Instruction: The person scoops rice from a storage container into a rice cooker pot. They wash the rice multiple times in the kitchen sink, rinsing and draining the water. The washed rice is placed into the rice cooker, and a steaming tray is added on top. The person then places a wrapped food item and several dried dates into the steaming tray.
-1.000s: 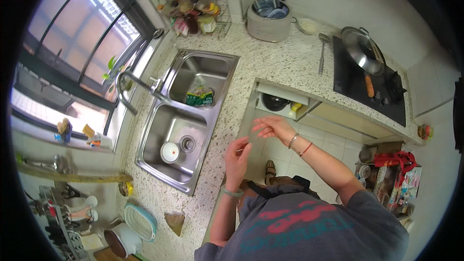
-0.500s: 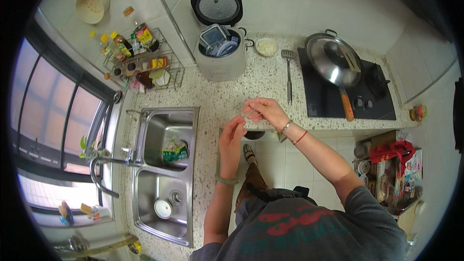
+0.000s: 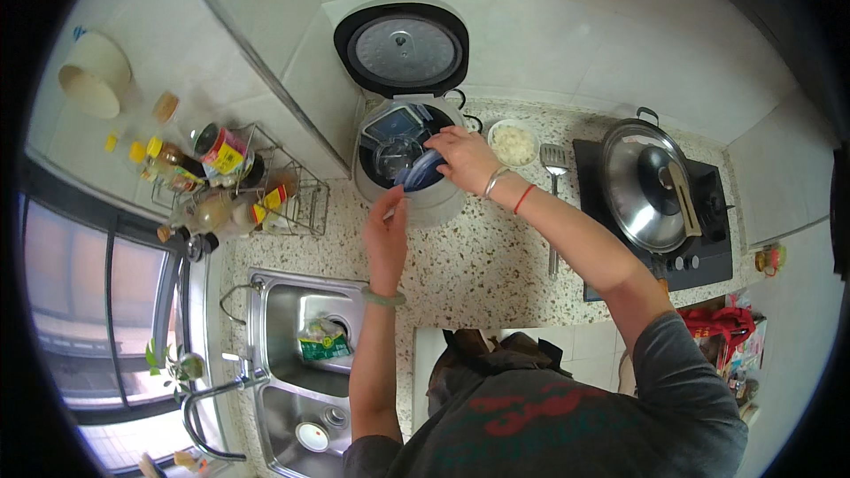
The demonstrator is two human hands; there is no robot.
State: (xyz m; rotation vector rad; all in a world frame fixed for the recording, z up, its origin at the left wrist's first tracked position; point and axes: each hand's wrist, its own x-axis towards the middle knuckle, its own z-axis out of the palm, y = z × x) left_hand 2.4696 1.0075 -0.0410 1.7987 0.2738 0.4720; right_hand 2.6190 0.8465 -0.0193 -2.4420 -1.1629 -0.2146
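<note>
A white rice cooker (image 3: 423, 208) stands against the back wall with its dark lid (image 3: 402, 46) raised. Inside it are clear containers (image 3: 396, 126) with blue edges. My right hand (image 3: 467, 159) reaches over the cooker's right rim, its fingers closed on a blue-edged plastic lid (image 3: 420, 170) that stands tilted in the opening. At the front rim, my left hand (image 3: 386, 235) has its fingers bent together, the tips at the near left end of that same lid. The right fingertips are partly hidden behind the lid.
A bowl of white grains (image 3: 513, 143) and a slotted spatula (image 3: 554, 164) lie right of the cooker. A lidded wok (image 3: 633, 186) sits on the black stove (image 3: 589, 212). Left are a wire rack (image 3: 310, 204) of bottles and a double sink (image 3: 292, 279) with a green packet (image 3: 325, 343).
Both hands have moved from above the counter's front edge forward to the rice cooker, and now grasp the blue-edged lid. The view has shifted closer to the counter.
</note>
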